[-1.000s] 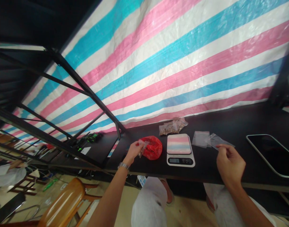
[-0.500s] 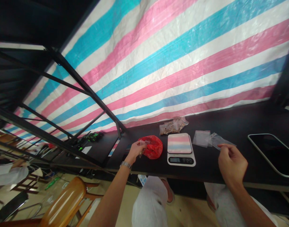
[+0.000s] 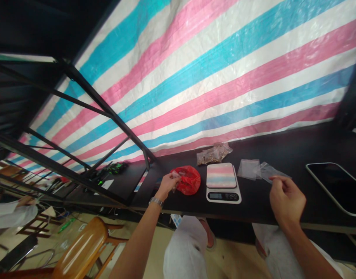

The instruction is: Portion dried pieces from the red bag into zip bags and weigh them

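Observation:
My left hand [image 3: 167, 185], with a watch at the wrist, is closed in a pinch on a small clear zip bag [image 3: 175, 186] with something brownish in it. It is held at the left side of a crumpled red plastic bag [image 3: 192, 182]. A white kitchen scale [image 3: 223, 196] with a striped reflection on its plate stands right of the red bag; its digits are too small to read. My right hand [image 3: 287, 197] is closed at the table's front, its fingertips against a clear zip bag [image 3: 272, 171]. Whether it grips anything is hidden. More flat clear bags [image 3: 248, 169] lie beside the scale.
Behind the scale lie clear bags of brown bits [image 3: 214, 154]. A phone or tablet [image 3: 337, 186] is at the right. A striped tarp [image 3: 213, 77] hangs behind the black table [image 3: 300, 151]. Black metal bars [image 3: 108, 108] and a wooden chair [image 3: 85, 244] are at left.
Almost nothing differs. The view has shifted very slightly, and both hands keep their places and grips.

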{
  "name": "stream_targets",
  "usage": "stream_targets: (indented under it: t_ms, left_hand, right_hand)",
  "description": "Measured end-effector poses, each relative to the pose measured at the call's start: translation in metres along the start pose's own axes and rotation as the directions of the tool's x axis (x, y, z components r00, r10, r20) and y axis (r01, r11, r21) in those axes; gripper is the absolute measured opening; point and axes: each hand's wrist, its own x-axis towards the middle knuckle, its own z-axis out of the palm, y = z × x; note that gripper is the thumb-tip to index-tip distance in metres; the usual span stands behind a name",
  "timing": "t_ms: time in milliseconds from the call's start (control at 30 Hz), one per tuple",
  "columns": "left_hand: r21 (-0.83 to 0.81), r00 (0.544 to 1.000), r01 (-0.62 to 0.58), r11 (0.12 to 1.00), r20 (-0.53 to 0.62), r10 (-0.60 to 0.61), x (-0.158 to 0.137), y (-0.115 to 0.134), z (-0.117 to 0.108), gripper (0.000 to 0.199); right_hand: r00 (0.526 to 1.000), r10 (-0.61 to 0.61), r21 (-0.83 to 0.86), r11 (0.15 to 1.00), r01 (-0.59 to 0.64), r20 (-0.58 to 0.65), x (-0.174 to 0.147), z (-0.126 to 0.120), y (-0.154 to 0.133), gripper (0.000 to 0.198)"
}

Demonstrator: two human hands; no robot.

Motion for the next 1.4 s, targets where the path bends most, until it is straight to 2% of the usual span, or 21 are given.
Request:
stream_targets:
  t_ms: [667, 1067, 1233, 1333, 1400]
  left_hand:
    - [0.18, 0.999, 0.046, 0.983, -0.017, -0.044, -0.009, 0.009, -0.004, 0.041]
    - [0.145, 0.999, 0.022, 0.989, -0.048, -0.016, -0.013, 0.017, 0.0, 0.041]
    - [0.057, 0.994, -0.051, 0.997, -0.095, 0.056, -0.024, 0.024, -0.001, 0.031]
    - [-0.039, 0.976, -0.159, 0.987, -0.158, 0.151, -0.036, 0.036, -0.006, 0.027]
    - [-0.111, 0.955, -0.245, 0.963, -0.2, 0.22, -0.044, 0.049, -0.002, 0.032]
  right_hand:
    - [1.0, 0.017, 0.009, 1.0, -0.017, 0.012, -0.001, -0.001, -0.001, 0.035]
    - [1.0, 0.029, 0.038, 0.999, -0.03, 0.008, -0.001, -0.001, -0.003, 0.032]
    - [1.0, 0.024, 0.032, 0.999, -0.024, 0.016, -0.002, -0.003, -0.004, 0.033]
    - [1.0, 0.011, 0.038, 0.999, -0.011, 0.006, -0.001, -0.002, -0.001, 0.033]
    - [1.0, -0.012, 0.046, 0.999, 0.012, -0.001, 0.0, 0.0, 0.002, 0.033]
